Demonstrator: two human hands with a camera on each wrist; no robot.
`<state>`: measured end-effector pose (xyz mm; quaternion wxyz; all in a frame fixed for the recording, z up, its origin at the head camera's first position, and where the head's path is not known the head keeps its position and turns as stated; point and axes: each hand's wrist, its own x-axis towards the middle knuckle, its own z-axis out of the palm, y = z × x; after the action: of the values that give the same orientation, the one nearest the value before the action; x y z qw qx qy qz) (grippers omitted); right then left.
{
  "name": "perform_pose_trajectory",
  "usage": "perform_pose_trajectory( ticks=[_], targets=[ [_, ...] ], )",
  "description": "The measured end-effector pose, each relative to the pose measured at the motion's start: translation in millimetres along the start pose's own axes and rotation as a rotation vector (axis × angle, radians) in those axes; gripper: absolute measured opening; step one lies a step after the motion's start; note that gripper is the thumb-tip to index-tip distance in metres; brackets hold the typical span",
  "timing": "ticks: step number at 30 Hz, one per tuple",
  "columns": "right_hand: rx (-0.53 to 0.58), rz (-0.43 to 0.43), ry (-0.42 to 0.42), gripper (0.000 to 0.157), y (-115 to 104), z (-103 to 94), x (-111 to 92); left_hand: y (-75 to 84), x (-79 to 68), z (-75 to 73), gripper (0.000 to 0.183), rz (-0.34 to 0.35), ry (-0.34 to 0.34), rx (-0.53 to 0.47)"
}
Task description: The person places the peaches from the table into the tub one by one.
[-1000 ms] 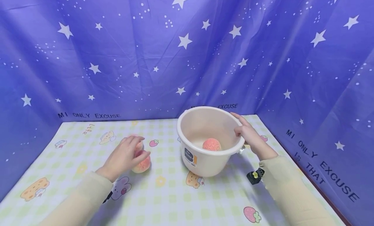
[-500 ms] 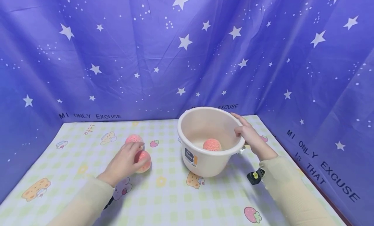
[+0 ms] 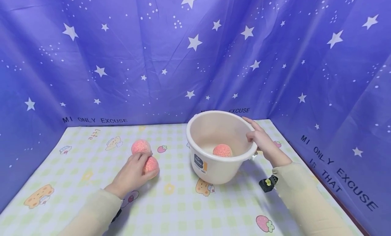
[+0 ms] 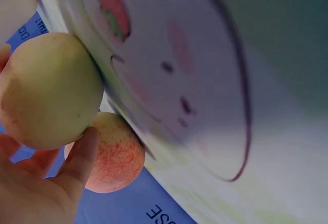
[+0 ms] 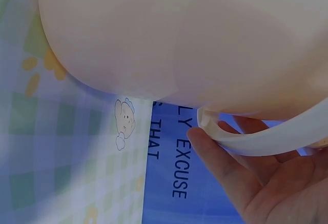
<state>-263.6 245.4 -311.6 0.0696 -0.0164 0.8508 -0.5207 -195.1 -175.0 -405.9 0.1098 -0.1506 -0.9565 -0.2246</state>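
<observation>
My left hand holds the nearer peach, with the thumb on its near side and the fingers behind it. In the left wrist view, this peach shows its pale yellow-green side. A second peach, pink and speckled, lies just behind it on the table. To the right stands a cream bucket with a label on its front. My right hand grips the bucket's right rim, its thumb folded over the edge. A third peach rests inside the bucket. Beneath the rim, the bucket's handle passes by the right hand's fingers.
A green-and-white checked tablecloth with printed cartoon figures covers the table. Blue curtains with white stars enclose the back and both sides. A small black device is at the right wrist.
My left hand has lowered and closed round the nearer peach, uncovering more of the peach behind it. The right hand and bucket have stayed in place.
</observation>
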Motion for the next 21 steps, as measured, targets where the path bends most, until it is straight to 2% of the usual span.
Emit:
perform_pose_trajectory(
  ticks=[9, 21],
  targets=[
    [0.000, 0.002, 0.000, 0.097, -0.9, -0.4, -0.8, -0.2, 0.6, 6.1, 0.068, -0.009, -0.036, -0.011],
    [0.003, 0.000, -0.001, 0.097, -0.8, -0.6, -0.5, 2.8, 0.0, 7.5, 0.067, -0.055, -0.088, -0.066]
  ],
)
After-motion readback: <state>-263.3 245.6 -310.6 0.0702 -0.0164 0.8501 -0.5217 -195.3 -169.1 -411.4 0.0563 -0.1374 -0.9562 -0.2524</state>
